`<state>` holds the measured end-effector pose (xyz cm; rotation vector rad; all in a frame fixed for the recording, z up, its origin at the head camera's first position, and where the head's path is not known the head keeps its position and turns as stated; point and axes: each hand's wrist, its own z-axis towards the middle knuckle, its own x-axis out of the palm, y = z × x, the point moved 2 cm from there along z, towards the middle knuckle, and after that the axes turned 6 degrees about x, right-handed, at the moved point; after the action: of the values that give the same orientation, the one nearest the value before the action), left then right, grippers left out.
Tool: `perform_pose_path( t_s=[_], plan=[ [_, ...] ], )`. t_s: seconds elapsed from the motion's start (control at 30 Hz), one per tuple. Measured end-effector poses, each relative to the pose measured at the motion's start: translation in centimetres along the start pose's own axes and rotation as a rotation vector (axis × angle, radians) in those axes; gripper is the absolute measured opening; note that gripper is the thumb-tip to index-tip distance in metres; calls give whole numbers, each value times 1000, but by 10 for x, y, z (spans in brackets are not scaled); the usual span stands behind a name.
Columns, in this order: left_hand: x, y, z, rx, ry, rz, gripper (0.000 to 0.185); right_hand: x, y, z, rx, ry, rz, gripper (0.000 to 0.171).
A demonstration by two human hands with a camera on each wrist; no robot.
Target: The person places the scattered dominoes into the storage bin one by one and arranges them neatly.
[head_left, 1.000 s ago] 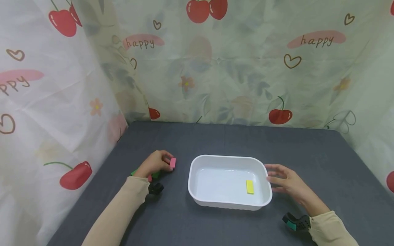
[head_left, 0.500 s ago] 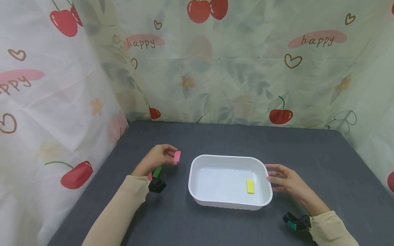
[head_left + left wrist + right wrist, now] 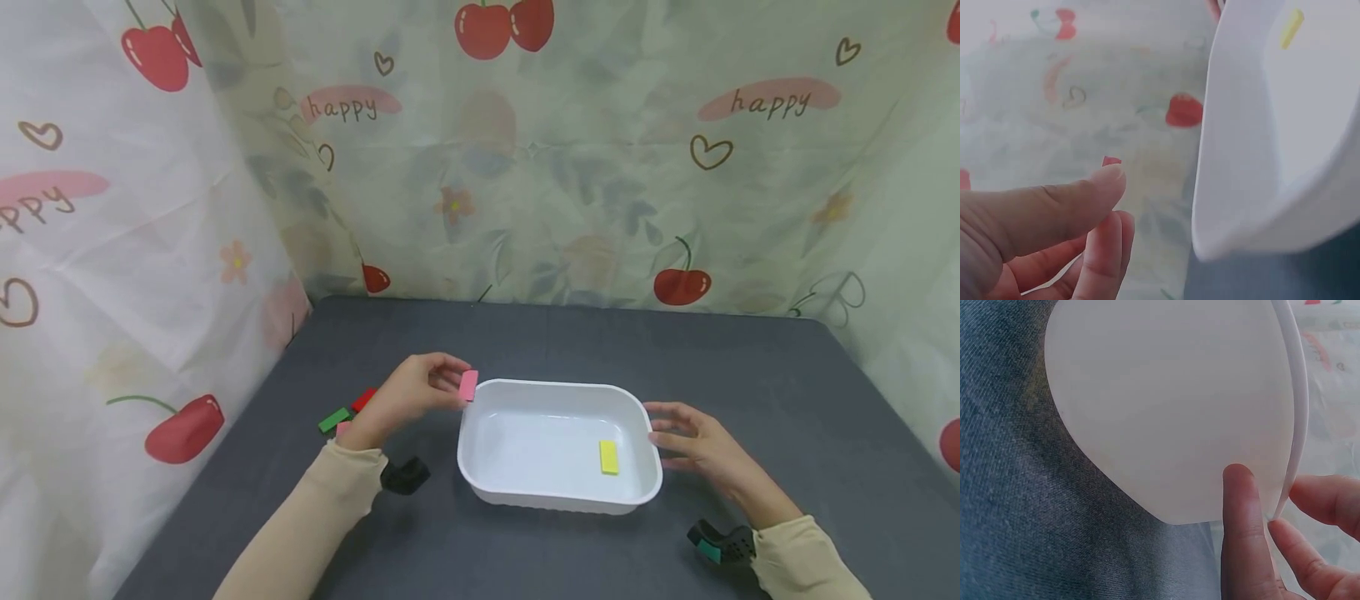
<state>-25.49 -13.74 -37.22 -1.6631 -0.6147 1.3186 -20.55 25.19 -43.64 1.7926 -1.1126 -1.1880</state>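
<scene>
Grey table (image 3: 750, 367), pink block (image 3: 468, 385) half-hidden

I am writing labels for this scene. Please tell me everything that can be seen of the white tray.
The white tray is a shallow, rounded rectangular dish, seemingly smooth plastic, with a thin rolled rim. It sits flat on the dark grey table. One yellow block lies inside, near its right end. The right hand touches its right rim; the left hand holds a pink block at its left corner.
</scene>
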Motion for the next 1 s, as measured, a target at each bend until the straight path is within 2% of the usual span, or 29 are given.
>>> perform_pose_path(
  t_s=[0.23, 0.5, 1.0],
  plan=[
    [26, -15, -2, 38, 51, 7, 47, 1, 1, 0, 15, -8, 0, 68],
    [55, -24, -1, 81, 135, 34, 47, 0, 1, -1, 12, -10, -8, 68],
    [99, -32, 5, 137, 197, 29, 42, 1, -1, 2, 23, -13, -14, 69]
  ],
)
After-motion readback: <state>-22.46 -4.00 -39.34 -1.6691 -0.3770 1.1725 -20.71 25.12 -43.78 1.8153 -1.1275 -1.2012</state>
